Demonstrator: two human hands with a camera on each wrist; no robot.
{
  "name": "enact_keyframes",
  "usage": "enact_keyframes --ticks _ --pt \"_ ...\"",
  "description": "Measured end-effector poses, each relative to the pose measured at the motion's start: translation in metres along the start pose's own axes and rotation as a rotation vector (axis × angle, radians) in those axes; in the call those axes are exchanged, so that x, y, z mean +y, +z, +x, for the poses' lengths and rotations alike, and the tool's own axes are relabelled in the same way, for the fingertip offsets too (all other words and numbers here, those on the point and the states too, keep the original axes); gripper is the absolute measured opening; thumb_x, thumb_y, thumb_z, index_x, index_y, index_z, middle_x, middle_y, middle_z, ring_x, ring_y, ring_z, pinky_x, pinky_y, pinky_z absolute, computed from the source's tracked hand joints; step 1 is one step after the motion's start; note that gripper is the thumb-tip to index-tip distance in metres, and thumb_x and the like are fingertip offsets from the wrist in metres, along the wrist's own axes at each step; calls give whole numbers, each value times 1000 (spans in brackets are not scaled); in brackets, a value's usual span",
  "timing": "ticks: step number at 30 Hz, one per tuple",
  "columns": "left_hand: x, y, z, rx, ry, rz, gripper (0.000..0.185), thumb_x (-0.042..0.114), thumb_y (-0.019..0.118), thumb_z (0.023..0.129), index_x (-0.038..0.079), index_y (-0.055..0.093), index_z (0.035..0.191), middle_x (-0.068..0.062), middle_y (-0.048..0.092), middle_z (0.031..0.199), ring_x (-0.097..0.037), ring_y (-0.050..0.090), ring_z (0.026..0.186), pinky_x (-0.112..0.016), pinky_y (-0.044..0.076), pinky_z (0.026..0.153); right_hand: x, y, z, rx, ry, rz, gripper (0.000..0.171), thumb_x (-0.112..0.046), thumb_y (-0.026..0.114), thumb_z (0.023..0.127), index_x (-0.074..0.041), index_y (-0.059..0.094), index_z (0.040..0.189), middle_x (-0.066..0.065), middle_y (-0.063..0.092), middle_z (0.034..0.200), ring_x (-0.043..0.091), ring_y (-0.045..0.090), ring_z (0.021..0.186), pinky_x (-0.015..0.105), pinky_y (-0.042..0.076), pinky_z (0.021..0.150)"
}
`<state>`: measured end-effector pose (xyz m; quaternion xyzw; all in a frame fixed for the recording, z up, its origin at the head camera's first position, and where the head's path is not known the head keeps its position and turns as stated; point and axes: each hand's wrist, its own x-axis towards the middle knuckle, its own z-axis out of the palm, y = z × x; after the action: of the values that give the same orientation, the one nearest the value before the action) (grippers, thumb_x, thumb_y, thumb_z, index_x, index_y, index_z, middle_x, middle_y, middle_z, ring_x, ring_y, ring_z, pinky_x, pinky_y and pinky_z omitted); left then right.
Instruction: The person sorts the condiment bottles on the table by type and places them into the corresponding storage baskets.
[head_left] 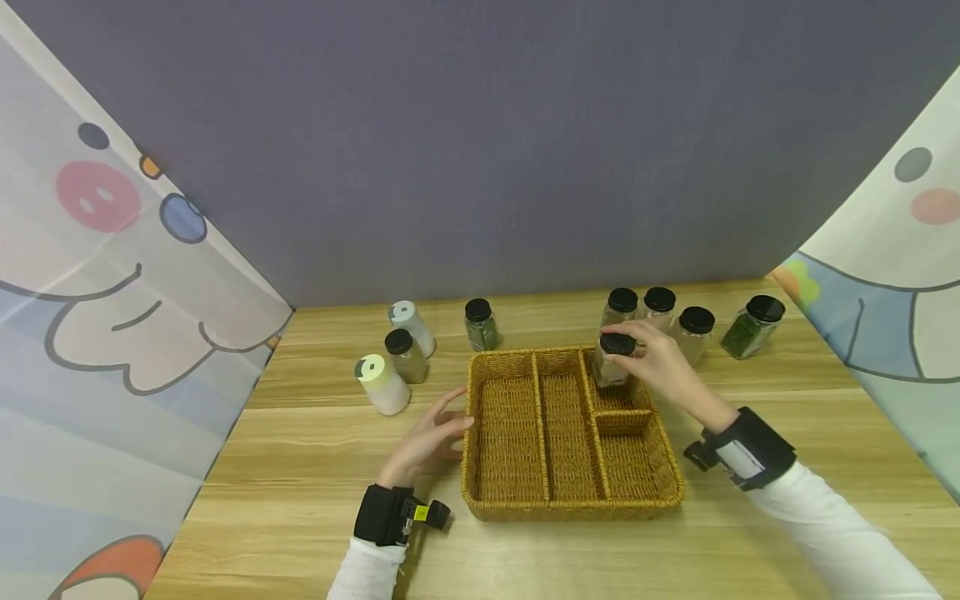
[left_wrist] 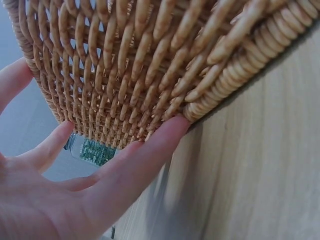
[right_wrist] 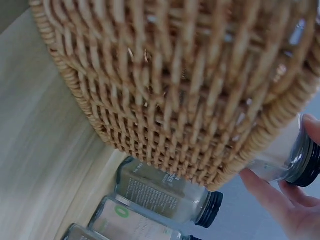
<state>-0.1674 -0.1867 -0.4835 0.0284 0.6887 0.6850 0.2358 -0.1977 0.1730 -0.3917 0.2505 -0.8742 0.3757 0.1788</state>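
A wicker basket with several compartments stands on the table. At its back right compartment my right hand grips a glass spice jar around its black lid, the jar upright and partly inside the compartment. The right wrist view shows fingers around that jar just past the basket rim. My left hand rests its straight, spread fingers against the basket's left wall. In the left wrist view, the fingertips touch the woven side near its base.
Behind the basket's right end stand black-lidded jars, with a jar of green herbs farther right. Another herb jar sits behind the left corner. To the left are a brown-filled jar, a yellow-topped shaker and a white shaker.
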Motion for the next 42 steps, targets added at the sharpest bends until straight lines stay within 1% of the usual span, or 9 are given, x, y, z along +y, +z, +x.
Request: enact_keyframes --ticks 4,7,12,18,21,27,29,33,42 --pt "0 -1 1 -13 2 3 74 40 67 75 32 28 137 -19 39 130 -32 48 110 -46 49 78 -1 2 -1 -21 6 -5 42 1 70 71 2 57 110 19 55 104 15 49 57 21 44 46" --pt "0 -1 1 -21 5 -9 74 39 67 75 31 27 137 -19 40 130 -31 49 109 -45 49 78 -1 3 -1 -57 43 0 41 -1 69 72 2 56 112 19 53 105 9 41 50 20 38 43" --pt "2 0 0 -12 -7 -2 73 37 67 76 30 28 137 -19 40 129 -30 50 107 -45 49 78 0 4 0 -110 120 -1 42 -3 68 75 1 55 114 20 52 107 13 45 56 22 38 44" --pt "15 8 -9 -14 21 30 73 36 63 80 21 24 140 -27 34 131 -33 50 107 -45 49 78 2 6 1 -121 123 -8 42 -2 69 73 2 56 112 22 54 105 30 56 81 33 49 58" --pt "19 10 -11 -21 39 35 74 35 62 81 17 21 140 -31 32 130 -36 48 108 -46 49 77 3 7 2 -132 129 -7 41 -1 70 72 3 55 111 23 54 104 34 56 84 39 51 63" --pt "9 4 -5 -7 -1 35 72 38 64 79 27 25 139 -22 34 132 -30 48 109 -43 50 77 5 8 6 -179 150 -22 42 -1 70 72 3 55 111 24 53 105 37 55 88 46 49 69" --pt "6 3 -3 -9 6 22 72 37 64 78 27 26 138 -22 35 132 -31 48 109 -44 50 77 5 7 8 -193 148 -29 42 -1 70 71 2 55 110 24 54 105 37 55 88 46 49 70" --pt "3 2 -1 -24 31 7 72 36 65 79 26 26 138 -24 38 129 -33 50 108 -46 49 77 5 7 11 -202 135 -39 41 0 70 70 2 57 109 23 56 103 35 55 87 45 49 70" --pt "-4 -2 4 -4 4 -20 69 30 65 79 30 28 137 -19 43 127 -31 51 107 -47 49 76 2 8 14 -234 176 -59 39 -2 69 71 2 57 108 23 57 102 33 56 84 41 50 66"
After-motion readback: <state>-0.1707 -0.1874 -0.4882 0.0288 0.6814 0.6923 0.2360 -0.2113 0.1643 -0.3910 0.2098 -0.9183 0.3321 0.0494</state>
